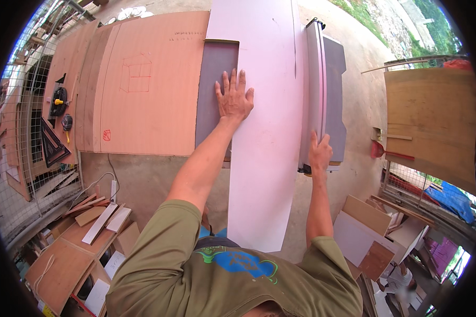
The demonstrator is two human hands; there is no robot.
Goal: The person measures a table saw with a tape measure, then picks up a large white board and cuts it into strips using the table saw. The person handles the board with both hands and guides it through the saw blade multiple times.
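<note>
Fingers (233, 79) of the left hand (235, 104) lie flat and spread apart, pointing to 12 o'clock, across the left edge of a long white panel (264, 158) and the grey surface (210, 95) beside it. The panel runs from 12 to 6 o'clock, between both hands. The right hand (320, 150) rests on the near end of a long metal rail (316, 74); whether its fingers clamp the rail I cannot tell. That rail stands between these fingers and the panel, along the panel's right side.

Around the panel, a pinkish wood board (164, 105) lies at 10 o'clock, with a tape measure (67, 123) and a black set square (52, 145) near 9. Wood offcuts (92, 215) lie at 8, stacked boards (367, 224) at 4, and a red dustpan (377, 150) at 3.
</note>
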